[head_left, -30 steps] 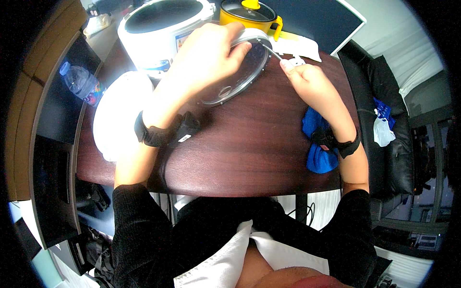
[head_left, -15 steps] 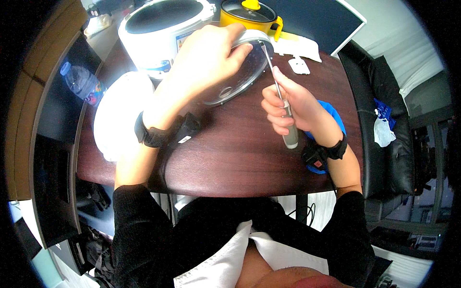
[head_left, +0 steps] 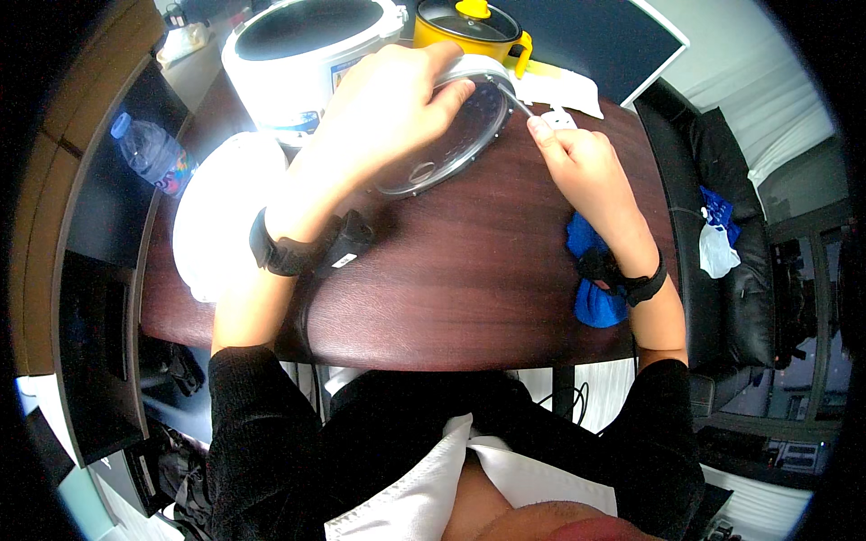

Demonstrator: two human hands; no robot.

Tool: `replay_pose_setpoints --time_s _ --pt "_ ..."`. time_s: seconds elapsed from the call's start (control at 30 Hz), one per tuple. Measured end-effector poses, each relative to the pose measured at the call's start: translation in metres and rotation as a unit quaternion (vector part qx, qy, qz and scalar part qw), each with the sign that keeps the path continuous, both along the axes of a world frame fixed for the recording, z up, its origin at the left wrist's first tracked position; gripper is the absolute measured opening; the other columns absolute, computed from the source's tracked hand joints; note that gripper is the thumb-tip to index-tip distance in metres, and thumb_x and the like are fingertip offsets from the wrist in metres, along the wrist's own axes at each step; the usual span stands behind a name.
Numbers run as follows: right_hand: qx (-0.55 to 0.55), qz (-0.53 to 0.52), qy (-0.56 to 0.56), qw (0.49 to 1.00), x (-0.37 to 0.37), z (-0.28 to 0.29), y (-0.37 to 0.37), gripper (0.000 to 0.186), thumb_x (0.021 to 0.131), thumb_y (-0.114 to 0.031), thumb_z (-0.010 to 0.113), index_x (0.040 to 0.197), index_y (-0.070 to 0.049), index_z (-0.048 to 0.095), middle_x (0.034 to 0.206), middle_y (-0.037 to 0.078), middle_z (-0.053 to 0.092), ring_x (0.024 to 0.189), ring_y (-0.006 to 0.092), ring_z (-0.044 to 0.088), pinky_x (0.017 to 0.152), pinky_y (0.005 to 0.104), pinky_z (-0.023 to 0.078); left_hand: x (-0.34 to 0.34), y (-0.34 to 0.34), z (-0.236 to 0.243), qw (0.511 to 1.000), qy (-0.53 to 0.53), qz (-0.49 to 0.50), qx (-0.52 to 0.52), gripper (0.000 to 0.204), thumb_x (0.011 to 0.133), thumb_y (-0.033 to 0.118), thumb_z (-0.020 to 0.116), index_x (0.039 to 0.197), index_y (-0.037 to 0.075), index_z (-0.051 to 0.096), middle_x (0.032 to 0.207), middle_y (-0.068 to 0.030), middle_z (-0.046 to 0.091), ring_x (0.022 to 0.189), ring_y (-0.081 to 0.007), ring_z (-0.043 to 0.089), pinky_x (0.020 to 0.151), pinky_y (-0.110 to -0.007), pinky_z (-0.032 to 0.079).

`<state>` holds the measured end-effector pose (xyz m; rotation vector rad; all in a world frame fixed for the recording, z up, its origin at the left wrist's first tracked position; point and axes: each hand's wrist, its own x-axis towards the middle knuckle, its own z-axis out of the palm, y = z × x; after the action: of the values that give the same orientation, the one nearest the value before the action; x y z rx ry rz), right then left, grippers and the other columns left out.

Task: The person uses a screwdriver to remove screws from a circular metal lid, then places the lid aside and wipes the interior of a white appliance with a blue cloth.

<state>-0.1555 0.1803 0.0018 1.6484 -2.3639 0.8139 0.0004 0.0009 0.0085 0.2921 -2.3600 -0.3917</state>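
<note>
So the dark wood-grain tabletop (head_left: 469, 270) has a kinda satiny shine, and I'm using the white cooker (head_left: 271, 86) as the reference point: chunky smooth cylinder, dark opening up top. Just right of it and a bit nearer the wearer is a round lid (head_left: 476, 117), see-through and glossy with a pale rim, tipped up on a slant. Left hand (head_left: 397, 95) has that rim pinched between thumb and fingers. Right hand (head_left: 582, 158), further right of the cooker, is curled in a fist round a slim metal tool (head_left: 516, 98); the straight shaft points at the lid's rim, but the tip's too small for me to say if it's touching. Right beside the cooker sits a yellow pot (head_left: 474, 45) with a glass top and a stubby knob. On the wearer's side of the cooker there's a rounded white thing (head_left: 221, 221), pretty blown out, and left of the cooker a clear plastic bottle (head_left: 153, 155). Soft, crumpled blue cloth (head_left: 600, 305) lies well right of the cooker.
</note>
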Motion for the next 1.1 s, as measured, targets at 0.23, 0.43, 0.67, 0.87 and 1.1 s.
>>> replay_pose_setpoints --time_s 0.23,0.43,0.67,0.87,1.1 --pt "0.048 -0.042 -0.009 0.998 0.009 0.020 0.002 0.052 0.093 -0.039 0.056 0.062 0.002 0.062 0.059 0.021 0.057 0.057 0.0379 0.059 0.055 0.0436 0.046 0.004 0.007 0.005 0.999 -0.027 -0.027 -0.002 0.036 0.090 0.029 0.060 0.110 0.000 0.061 0.083 -0.0248 0.064 0.080 -0.0393 0.063 0.069 -0.043 0.048" --pt "0.072 -0.053 -0.004 0.996 0.009 0.020 0.007 0.053 0.094 -0.041 0.055 0.062 0.001 0.062 0.063 0.022 0.059 0.059 0.0391 0.059 0.057 0.0453 0.047 -0.001 -0.004 -0.002 1.000 0.006 -0.014 -0.017 0.039 0.090 0.030 0.060 0.112 -0.001 0.060 0.085 -0.0252 0.064 0.081 -0.0394 0.064 0.070 -0.043 0.048" --pt "0.091 -0.071 0.022 0.993 0.007 0.018 0.002 0.055 0.094 -0.043 0.053 0.062 0.001 0.063 0.064 0.023 0.060 0.064 0.0401 0.062 0.061 0.0460 0.049 0.000 -0.002 -0.001 1.000 0.003 -0.018 -0.011 0.035 0.090 0.030 0.059 0.108 -0.001 0.061 0.082 -0.0252 0.063 0.079 -0.0402 0.063 0.069 -0.043 0.048" --pt "0.060 -0.040 0.056 0.996 0.005 0.018 0.001 0.056 0.095 -0.042 0.053 0.062 0.003 0.062 0.061 0.022 0.057 0.058 0.0371 0.060 0.061 0.0452 0.048 -0.001 -0.001 -0.002 0.999 0.026 -0.031 -0.029 0.030 0.090 0.028 0.059 0.099 0.000 0.060 0.072 -0.0243 0.060 0.071 -0.0415 0.060 0.064 -0.045 0.046" --pt "0.155 0.096 -0.520 0.835 0.007 -0.002 -0.006 0.063 0.101 -0.056 0.027 0.054 -0.014 0.032 0.049 -0.003 0.033 0.034 0.0078 0.031 0.031 0.0259 0.031 -0.005 -0.004 -0.004 0.997 0.043 -0.038 -0.054 0.028 0.089 0.027 0.061 0.096 0.000 0.060 0.068 -0.0238 0.059 0.067 -0.0413 0.060 0.060 -0.046 0.045"
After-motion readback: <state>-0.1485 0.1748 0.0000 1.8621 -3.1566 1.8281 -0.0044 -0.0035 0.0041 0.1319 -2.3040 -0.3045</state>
